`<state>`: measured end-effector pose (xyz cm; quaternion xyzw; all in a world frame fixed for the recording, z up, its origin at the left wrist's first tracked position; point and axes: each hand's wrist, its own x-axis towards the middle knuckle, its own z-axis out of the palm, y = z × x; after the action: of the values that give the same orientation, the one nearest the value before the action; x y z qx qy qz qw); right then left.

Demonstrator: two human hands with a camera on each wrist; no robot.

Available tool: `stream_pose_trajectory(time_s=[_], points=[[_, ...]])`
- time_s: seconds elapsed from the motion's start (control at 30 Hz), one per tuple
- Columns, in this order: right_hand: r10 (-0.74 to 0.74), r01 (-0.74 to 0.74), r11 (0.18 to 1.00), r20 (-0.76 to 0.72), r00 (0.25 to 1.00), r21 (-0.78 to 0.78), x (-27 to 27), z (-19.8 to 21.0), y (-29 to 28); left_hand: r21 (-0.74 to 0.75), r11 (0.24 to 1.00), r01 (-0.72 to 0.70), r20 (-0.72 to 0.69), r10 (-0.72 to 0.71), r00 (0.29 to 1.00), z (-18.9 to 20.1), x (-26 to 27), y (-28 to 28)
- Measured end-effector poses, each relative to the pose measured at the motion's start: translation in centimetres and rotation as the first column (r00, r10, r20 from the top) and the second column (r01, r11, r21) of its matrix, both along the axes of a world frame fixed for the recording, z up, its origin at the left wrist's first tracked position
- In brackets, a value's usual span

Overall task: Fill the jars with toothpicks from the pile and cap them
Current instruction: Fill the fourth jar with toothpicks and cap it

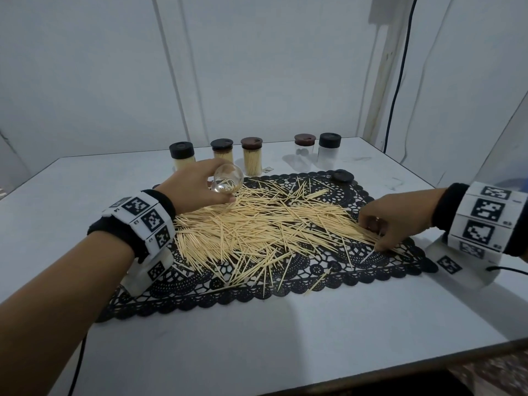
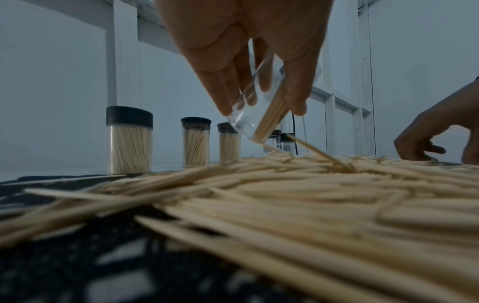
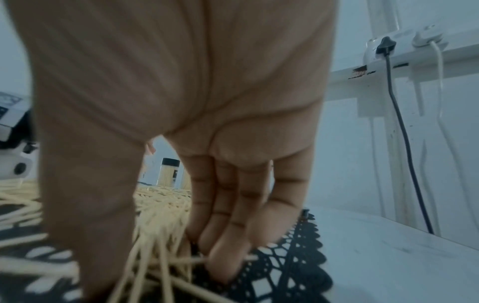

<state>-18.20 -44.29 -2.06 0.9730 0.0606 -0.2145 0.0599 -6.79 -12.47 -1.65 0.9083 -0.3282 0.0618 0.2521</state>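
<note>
Hundreds of toothpicks (image 1: 257, 227) heaped loose on black lace mat (image 1: 357, 270): light, stiff, thin, probably prone to rolling and scattering, best gathered in parallel bundles. Clear jar (image 1: 228, 178), tilted, partly filled, gripped around wall by left hand (image 1: 197, 185). Right hand (image 1: 397, 218) pinching sticks at pile's right edge.

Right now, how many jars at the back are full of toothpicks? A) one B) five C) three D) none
C: three capped jars in the back row are packed with toothpicks, while the two capped jars to their right look empty.
</note>
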Motion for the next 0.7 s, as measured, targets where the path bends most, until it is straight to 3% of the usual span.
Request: stream_pose_trajectory(time_s=[0.3, 0.47, 0.7], points=[[0.097, -0.111, 0.992, 0.182, 0.979, 0.067, 0.8, -0.6, 1.2, 0.003, 1.0, 0.002, -0.008, -0.002, 1.0, 0.2, 0.0, -0.1], [0.081, -0.108, 0.99, 0.249, 0.965, 0.094, 1.7, -0.6, 2.1, 0.008, 1.0, -0.006, -0.004, 0.006, 1.0, 0.2, -0.1, -0.1], [0.077, -0.085, 0.994, 0.108, 0.991, 0.072, 1.8, 0.8, 2.1, 0.006, 1.0, -0.008, -0.007, 0.008, 1.0, 0.2, 0.0, -0.1]])
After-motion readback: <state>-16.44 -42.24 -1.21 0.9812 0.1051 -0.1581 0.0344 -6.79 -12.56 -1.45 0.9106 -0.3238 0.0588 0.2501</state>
